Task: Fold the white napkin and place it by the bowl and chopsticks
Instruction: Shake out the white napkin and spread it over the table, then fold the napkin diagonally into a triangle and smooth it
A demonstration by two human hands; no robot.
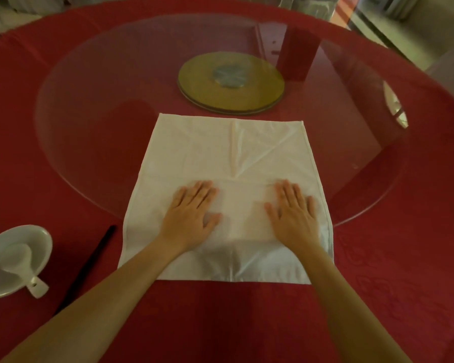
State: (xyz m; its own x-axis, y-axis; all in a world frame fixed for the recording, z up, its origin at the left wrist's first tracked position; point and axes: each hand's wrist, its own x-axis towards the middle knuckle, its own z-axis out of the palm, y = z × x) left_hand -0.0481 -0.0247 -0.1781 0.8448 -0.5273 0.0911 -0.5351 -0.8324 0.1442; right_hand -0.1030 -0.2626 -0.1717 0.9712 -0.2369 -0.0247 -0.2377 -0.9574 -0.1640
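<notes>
The white napkin (207, 153) lies spread flat and square in front of me, its far half on the glass turntable and its near half on the red tablecloth. Creases run across its upper right quarter. My left hand (192, 210) rests palm down on the napkin's near left part, fingers apart. Palm down on the near right part lies my right hand (294, 210), also flat. Neither hand grips the cloth. A white bowl (41, 239) with a white spoon (19, 263) in it sits at the near left. Dark chopsticks (89, 265) lie between the bowl and the napkin.
A large round glass turntable (95, 106) covers the table's middle on a gold-coloured base (231, 95). A red box-like thing (296, 51) stands behind the base. The red tablecloth (391, 271) spreads to my right and towards me.
</notes>
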